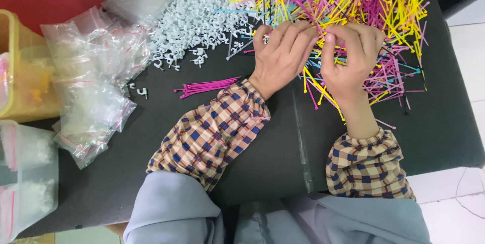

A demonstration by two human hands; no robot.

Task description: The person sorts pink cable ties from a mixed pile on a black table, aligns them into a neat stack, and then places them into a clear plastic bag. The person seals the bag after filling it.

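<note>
1. my left hand (281, 54) lies palm down at the near edge of the heap of cable ties (348, 6), fingers curled onto the pink and yellow strands; i cannot tell whether it has hold of any.
2. my right hand (351, 57) sits just beside it, fingertips pinched together on a few ties at the heap's edge.
3. the heap of pink, yellow and blue ties spreads over the far right of the black table (434, 127).
4. a small bundle of pink ties (207, 87) lies apart, near my left wrist.
5. a pile of white cable clips (202, 19) lies left of the heap, touching it.
6. clear zip bags with red seal lines (91, 82) are piled at the left, crumpled and overlapping.
7. a yellow tub (15, 77) stands at the left edge, behind them.
8. larger clear bags (25, 178) holding white pieces lie at the near left corner.
</note>
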